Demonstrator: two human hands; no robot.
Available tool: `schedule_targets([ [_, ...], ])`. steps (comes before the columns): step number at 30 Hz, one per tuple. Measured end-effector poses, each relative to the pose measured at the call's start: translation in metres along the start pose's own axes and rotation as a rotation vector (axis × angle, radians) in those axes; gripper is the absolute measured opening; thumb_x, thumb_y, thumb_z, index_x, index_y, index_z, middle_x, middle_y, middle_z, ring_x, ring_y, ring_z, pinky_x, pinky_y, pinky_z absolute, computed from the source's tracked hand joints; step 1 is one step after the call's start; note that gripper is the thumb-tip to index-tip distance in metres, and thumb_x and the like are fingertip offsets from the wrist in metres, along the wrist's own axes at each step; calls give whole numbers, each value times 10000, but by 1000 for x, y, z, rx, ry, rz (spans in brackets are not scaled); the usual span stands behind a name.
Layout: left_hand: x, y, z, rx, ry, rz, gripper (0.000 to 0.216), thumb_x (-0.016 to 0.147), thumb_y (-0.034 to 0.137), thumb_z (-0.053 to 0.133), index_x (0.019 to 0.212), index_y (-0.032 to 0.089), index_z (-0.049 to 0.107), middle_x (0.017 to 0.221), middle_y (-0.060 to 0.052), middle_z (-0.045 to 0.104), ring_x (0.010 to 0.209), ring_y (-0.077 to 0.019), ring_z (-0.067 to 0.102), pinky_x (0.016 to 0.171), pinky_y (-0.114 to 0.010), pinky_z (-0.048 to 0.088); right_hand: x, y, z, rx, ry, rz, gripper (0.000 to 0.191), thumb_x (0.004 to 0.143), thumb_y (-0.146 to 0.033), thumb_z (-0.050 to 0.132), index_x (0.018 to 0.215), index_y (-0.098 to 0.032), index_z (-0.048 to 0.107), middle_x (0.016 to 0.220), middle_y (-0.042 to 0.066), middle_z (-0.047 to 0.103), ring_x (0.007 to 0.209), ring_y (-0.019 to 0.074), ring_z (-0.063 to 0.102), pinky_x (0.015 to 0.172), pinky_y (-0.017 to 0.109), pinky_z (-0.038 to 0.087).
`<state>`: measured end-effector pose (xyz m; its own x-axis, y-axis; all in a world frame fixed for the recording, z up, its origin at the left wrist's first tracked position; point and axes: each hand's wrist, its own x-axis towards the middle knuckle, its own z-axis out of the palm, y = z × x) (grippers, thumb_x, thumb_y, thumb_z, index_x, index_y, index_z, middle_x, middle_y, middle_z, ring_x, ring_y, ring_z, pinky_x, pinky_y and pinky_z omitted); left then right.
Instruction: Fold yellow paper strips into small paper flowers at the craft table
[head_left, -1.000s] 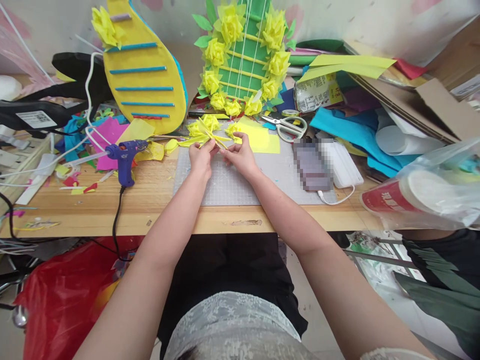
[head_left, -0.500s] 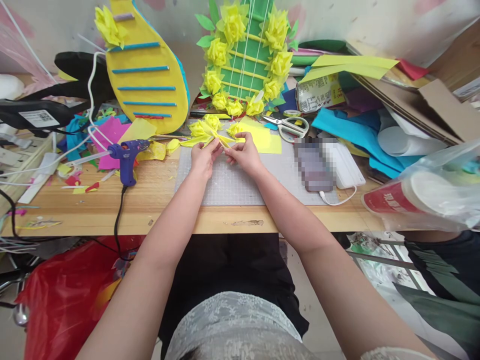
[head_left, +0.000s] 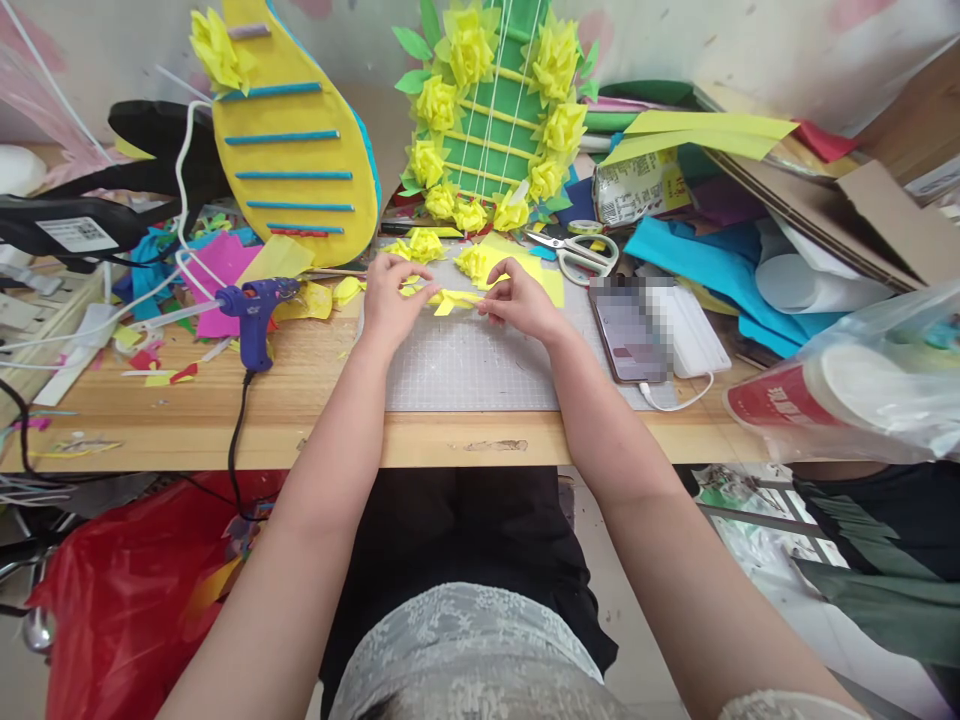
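Note:
Between my two hands stretches a folded, twisted strip of yellow crepe paper (head_left: 448, 302), just above the grey cutting mat (head_left: 472, 370). My left hand (head_left: 394, 298) pinches its left end between thumb and fingers. The right end is pinched by my right hand (head_left: 519, 300). Behind the hands lie yellow paper flowers (head_left: 424, 246), and another yellow flower (head_left: 472, 263) rests by flat yellow paper sheets (head_left: 553, 285). Scissors (head_left: 581, 255) with pale handles lie beyond my right hand.
A blue hot glue gun (head_left: 255, 320) stands left, its cord over the table edge. Guitar-shaped boards, one yellow (head_left: 296, 160) and one green with yellow flowers (head_left: 491, 130), lean at the back. To the right are a phone (head_left: 630, 335), a white power bank (head_left: 694, 330) and a bagged cup (head_left: 787, 392).
My hands have moved apart, left hand leftward and right hand rightward. The yellow paper, bunched and pointed upward before, now lies stretched sideways between them.

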<state>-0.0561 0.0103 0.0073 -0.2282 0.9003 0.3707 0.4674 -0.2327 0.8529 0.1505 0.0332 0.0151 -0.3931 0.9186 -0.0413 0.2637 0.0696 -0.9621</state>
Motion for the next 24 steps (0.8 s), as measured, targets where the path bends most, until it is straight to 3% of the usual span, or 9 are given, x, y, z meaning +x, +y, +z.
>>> schedule_targets([
  [6, -2, -3, 5, 162, -198, 78, 87, 649, 205, 760, 693, 223, 688, 902, -35, 534, 1014, -228, 498, 980, -378, 368, 1, 3, -3, 10, -110, -32, 229, 720, -161, 649, 803, -219, 444, 568, -76, 597, 456, 75, 520, 418, 178, 360],
  [13, -2, -5, 6, 129, -261, 77, 70, 661, 169, 723, 684, 205, 668, 877, -26, 557, 979, -220, 505, 953, -381, 365, 2, 6, -8, -46, -160, -52, 104, 776, -200, 593, 800, -202, 491, 649, -29, 621, 503, 85, 501, 474, 210, 379],
  [19, -4, 2, 9, 65, -229, 57, 109, 643, 147, 736, 619, 202, 645, 831, -20, 558, 933, -212, 510, 928, -369, 371, 5, 10, 5, -457, 184, -375, 140, 785, -310, 645, 867, -197, 645, 1004, 68, 609, 984, 203, 532, 778, 328, 466],
  [24, -6, 4, 12, 74, -201, 56, 123, 653, 147, 737, 613, 197, 631, 826, -31, 556, 947, -220, 512, 934, -367, 369, 9, 16, 22, -596, 212, -445, 156, 847, -335, 589, 828, -211, 682, 951, 71, 588, 984, 223, 503, 917, 413, 418],
])
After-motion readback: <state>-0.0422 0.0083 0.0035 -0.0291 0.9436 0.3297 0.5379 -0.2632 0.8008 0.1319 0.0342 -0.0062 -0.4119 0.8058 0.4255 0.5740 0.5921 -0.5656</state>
